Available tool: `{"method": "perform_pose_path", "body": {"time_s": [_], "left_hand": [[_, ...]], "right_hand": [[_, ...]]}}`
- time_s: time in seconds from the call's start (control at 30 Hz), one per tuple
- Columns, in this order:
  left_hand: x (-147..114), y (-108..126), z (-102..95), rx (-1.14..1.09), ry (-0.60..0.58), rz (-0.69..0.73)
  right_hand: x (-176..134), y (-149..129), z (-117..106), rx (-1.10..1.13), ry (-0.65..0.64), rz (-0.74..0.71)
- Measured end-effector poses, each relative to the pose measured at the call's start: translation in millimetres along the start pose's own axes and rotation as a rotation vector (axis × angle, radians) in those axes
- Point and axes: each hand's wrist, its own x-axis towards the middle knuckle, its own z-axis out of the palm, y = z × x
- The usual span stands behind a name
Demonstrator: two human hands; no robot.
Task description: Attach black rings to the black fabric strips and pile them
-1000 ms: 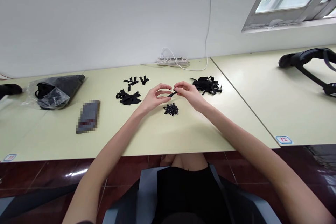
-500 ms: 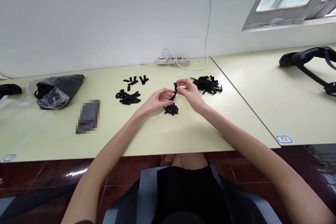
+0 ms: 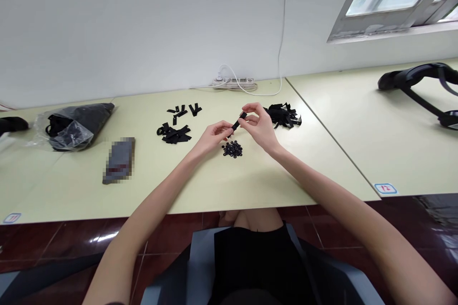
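A short black fabric strip [image 3: 236,124] is stretched at a slant between my two hands, above the table. My left hand [image 3: 215,136] pinches its lower end, and my right hand [image 3: 260,126] grips the upper end between thumb and fingers. Just below the hands lies a small heap of black rings [image 3: 233,149], each with a hole. Behind my right hand is a pile of loose black strips [image 3: 284,116]. To the left of my left hand sit a bunch of black strips [image 3: 175,134] and several separate short pieces [image 3: 194,109].
At the left lie a clear plastic bag [image 3: 77,126] with black material and a blurred grey object [image 3: 119,159]. A power strip [image 3: 233,83] with a white cable rests against the wall. A black curved device [image 3: 422,88] stands on the right-hand table [image 3: 358,133].
The strip has gone from bent and nearly upright to straighter and slanted. My right hand has turned slightly, and my left fingers have closed nearer the strip's lower end.
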Motion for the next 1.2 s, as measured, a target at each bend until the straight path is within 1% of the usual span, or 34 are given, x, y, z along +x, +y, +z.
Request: {"method": "perform_pose_path", "body": {"time_s": [0.1, 0.17, 0.23, 0.33, 0.4, 0.47, 0.53, 0.57, 0.67, 0.73, 0.8, 1.0, 1.2], "left_hand": [[-0.3, 1.9, -2.1, 0.019, 0.027, 0.006], [-0.5, 2.6, -3.4, 0.022, 0.043, 0.007], [-1.0, 3.3, -4.4, 0.022, 0.064, 0.002], [-1.8, 4.1, -4.9, 0.038, 0.089, -0.007], [-2.1, 4.0, -4.7, 0.056, 0.096, -0.005], [-2.2, 3.2, -4.1, 0.074, 0.097, 0.000], [-2.3, 2.0, -3.6, 0.090, 0.103, 0.004], [-2.3, 1.4, -3.5, 0.097, 0.110, 0.006], [-2.6, 1.0, -3.6, 0.113, 0.117, 0.026], [-3.0, 2.1, -4.0, 0.116, 0.092, 0.043], [-3.6, 4.0, -4.2, 0.119, 0.068, 0.058], [-5.6, 7.2, -3.2, 0.146, 0.028, 0.067], [-4.0, 5.5, -2.0, 0.110, -0.028, 0.078]], "right_hand": [[0.5, -1.2, -2.3, -0.033, 0.004, -0.021], [0.8, -1.0, -3.9, -0.099, 0.000, -0.071], [0.4, -0.4, -4.9, -0.268, 0.019, -0.180], [-1.9, 0.2, -4.2, -0.609, 0.071, -0.364], [-4.0, 0.6, -2.3, -0.732, 0.028, -0.438], [-5.8, 1.5, -0.2, -0.751, -0.083, -0.460], [-6.9, 3.0, 1.4, -0.732, -0.173, -0.432], [-7.0, 3.7, 1.8, -0.719, -0.198, -0.402], [-6.5, 4.3, 1.5, -0.657, -0.240, -0.257], [-6.0, 3.2, 1.0, -0.617, -0.267, -0.153], [-6.0, 1.6, 1.1, -0.604, -0.284, -0.099], [-7.2, -0.5, 2.3, -0.612, -0.328, -0.083], [-5.5, 0.1, -0.3, -0.609, -0.352, -0.068]]}}
